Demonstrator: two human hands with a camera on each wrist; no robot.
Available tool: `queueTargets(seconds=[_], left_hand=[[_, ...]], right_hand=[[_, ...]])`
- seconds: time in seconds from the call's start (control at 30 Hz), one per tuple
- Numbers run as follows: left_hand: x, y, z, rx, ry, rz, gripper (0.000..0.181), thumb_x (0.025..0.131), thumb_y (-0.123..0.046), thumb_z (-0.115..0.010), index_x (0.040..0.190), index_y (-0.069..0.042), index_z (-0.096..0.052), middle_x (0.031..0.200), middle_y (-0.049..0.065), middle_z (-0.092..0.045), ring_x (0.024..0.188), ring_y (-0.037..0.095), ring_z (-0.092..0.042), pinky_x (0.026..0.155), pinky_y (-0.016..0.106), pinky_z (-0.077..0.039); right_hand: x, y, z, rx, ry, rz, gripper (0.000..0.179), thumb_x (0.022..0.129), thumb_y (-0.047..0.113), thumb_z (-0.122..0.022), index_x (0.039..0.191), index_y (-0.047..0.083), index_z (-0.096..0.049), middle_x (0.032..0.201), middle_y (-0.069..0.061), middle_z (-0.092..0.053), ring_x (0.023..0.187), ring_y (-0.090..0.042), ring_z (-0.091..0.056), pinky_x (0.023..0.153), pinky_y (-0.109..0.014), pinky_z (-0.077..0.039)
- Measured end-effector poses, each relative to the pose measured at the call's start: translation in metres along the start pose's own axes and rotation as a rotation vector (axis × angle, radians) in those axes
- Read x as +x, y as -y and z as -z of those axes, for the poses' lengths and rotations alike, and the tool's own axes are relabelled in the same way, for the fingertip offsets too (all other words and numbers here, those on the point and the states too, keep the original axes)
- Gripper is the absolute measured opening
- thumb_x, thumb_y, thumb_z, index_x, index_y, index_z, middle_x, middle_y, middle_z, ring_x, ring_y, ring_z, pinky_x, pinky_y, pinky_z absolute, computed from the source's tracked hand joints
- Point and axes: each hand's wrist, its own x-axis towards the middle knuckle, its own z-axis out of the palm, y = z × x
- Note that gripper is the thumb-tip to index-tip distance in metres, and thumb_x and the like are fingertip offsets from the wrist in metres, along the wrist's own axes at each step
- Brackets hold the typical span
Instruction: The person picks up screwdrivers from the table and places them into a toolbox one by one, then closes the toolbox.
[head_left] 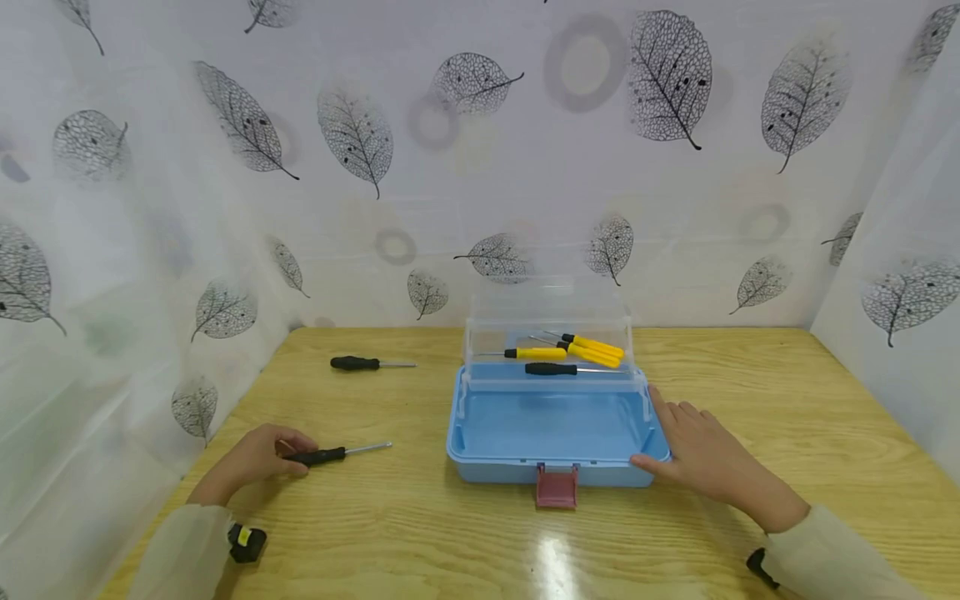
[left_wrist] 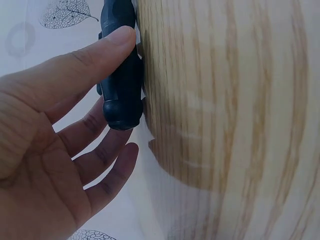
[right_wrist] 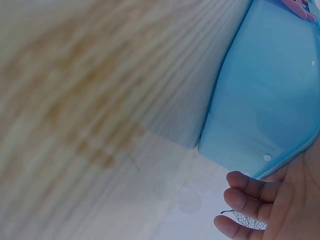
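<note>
My left hand pinches the black handle of a screwdriver at the table's left; its metal shaft points right. In the left wrist view, the thumb lies across the handle, with fingers behind it. I cannot tell whether the screwdriver touches the table. My right hand rests against the right end of a light-blue toolbox, thumb at the front corner rim. Several of its fingers hang relaxed past the box wall in the right wrist view. The toolbox stands open, its clear tray raised at the back.
Another black screwdriver lies at the back left of the wood-grain table. Several yellow-handled screwdrivers and a black one show at the raised clear tray. A pink latch hangs at the front. Leaf-print curtains surround the table.
</note>
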Motion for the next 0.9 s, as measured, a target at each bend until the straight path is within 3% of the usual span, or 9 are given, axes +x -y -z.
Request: queueTargets(seconds=[0.23,0.53,0.9], left_hand=[[0.0012,0.0016,-0.0016,0.005,-0.007,0.014,0.034,0.073,-0.019,-0.079,0.1,-0.002,-0.071,0.096,0.011,-0.07,0.083,0.014,-0.064,0.072,0.026,-0.052],[0.0019,-0.0017,-0.0042,0.009,-0.034,0.064,0.028,0.072,-0.015,-0.08,0.096,-0.003,-0.072,0.091,0.008,-0.069,0.082,0.02,-0.063,0.073,0.037,-0.053],[0.0046,-0.004,-0.007,0.043,-0.055,0.076,0.025,0.072,-0.018,-0.08,0.092,-0.006,-0.072,0.087,0.004,-0.069,0.078,0.016,-0.061,0.07,0.033,-0.051]], right_hand=[[0.0006,-0.0004,0.0,-0.004,0.006,0.002,0.102,0.082,0.064,-0.056,0.143,-0.011,-0.024,0.122,-0.028,-0.057,0.106,-0.037,-0.056,0.085,-0.052,-0.046],[0.0006,-0.001,0.0004,-0.002,0.001,0.008,0.102,0.082,0.063,-0.056,0.142,-0.012,-0.024,0.122,-0.027,-0.057,0.105,-0.037,-0.056,0.084,-0.052,-0.046],[0.001,-0.0018,-0.0002,0.007,0.01,0.003,0.102,0.082,0.063,-0.056,0.143,-0.012,-0.022,0.123,-0.029,-0.056,0.107,-0.039,-0.056,0.085,-0.054,-0.046]])
